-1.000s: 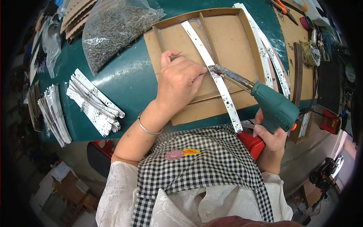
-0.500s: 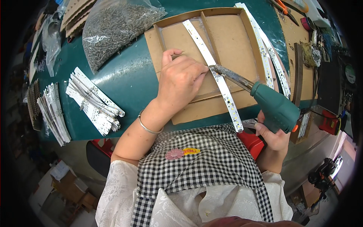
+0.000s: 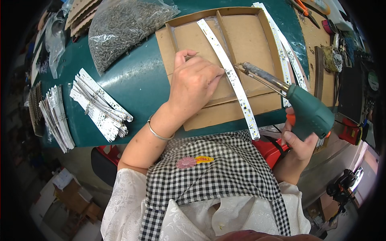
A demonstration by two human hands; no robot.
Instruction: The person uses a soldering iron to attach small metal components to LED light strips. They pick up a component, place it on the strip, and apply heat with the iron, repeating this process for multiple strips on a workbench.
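A narrow white LED strip board (image 3: pixel 241 94) lies slantwise over a shallow cardboard tray (image 3: pixel 249 40), its near end reaching past the tray's front edge. My left hand (image 3: pixel 193 80) rests over the tray's left part, thumb and forefinger pinched together at the strip's left edge. What they pinch is too small and hidden to make out. My right hand (image 3: pixel 299 144) grips a green soldering gun (image 3: pixel 309 108) by its handle, near the orange trigger. The gun's dark tip points left, just right of the strip and apart from it.
A clear bag of small screws (image 3: pixel 124 32) lies at the back left of the green table (image 3: pixel 148 96). Bundled strip boards (image 3: pixel 96 104) sit on the left, with another bundle (image 3: pixel 58 118) beyond. More strips (image 3: pixel 295 60) lie beside the tray's right wall. Orange-handled pliers (image 3: pixel 303 10) are at the far right.
The soldering gun has drawn back to the right, its tip leaving the strip board. My left hand has stayed nearly in place.
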